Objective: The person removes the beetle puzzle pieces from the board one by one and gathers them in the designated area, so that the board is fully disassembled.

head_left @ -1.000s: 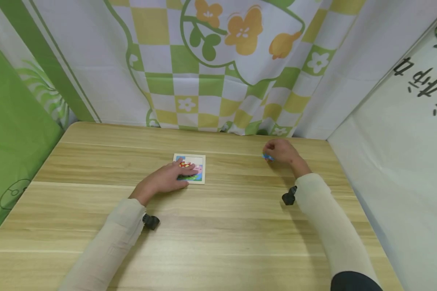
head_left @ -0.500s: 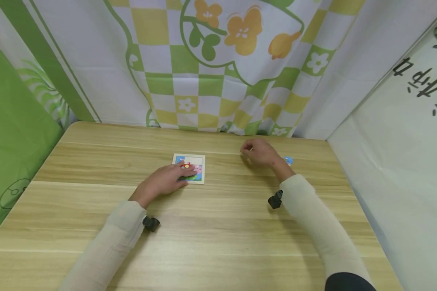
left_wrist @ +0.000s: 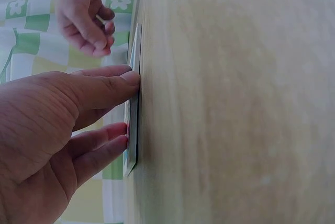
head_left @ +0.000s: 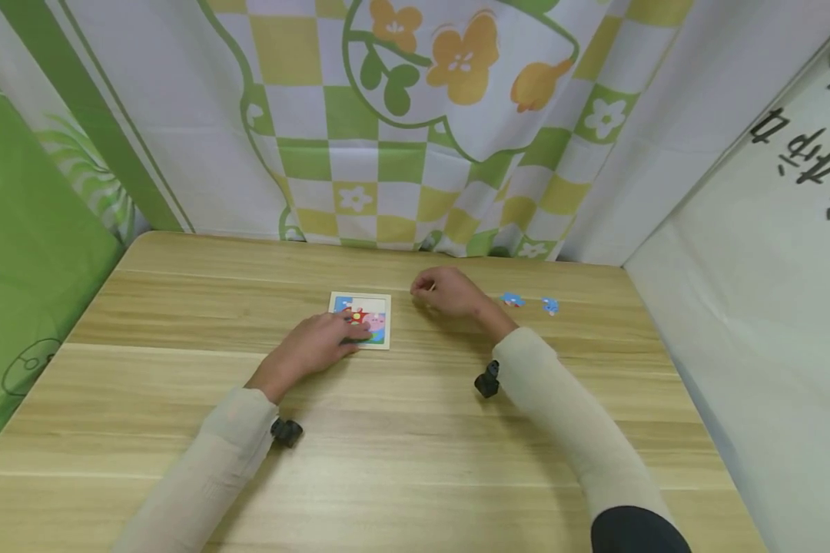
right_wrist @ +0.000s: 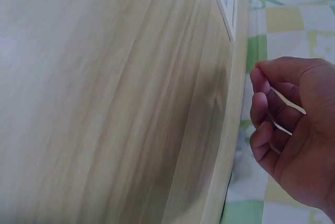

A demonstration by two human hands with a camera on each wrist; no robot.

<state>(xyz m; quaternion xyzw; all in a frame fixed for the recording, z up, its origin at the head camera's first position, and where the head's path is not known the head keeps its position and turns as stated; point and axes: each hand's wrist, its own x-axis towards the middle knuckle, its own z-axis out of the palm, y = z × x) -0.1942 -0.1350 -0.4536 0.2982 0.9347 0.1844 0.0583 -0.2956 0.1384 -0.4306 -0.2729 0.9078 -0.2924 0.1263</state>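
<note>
Head view: square puzzle board (head_left: 370, 306) flat on the wooden table (head_left: 387, 476), closer to the far edge than the near one, with the checked curtain (head_left: 422, 177) just past that edge. Plenty of wood surface to the board's left and on the near side; narrower room to its right, below the raised right hand (head_left: 449, 293), fingers loosely curled with nothing visible held. Farther right, inside the table's side edge: red-marked blue piece (head_left: 512, 299) and, near it, blue-and-white piece (head_left: 550, 306). Left hand (head_left: 318, 338) resting on the board, fingers extended, gripping nothing. Pale frame; red, pink, blue and green picture; whitish gap at upper right.
</note>
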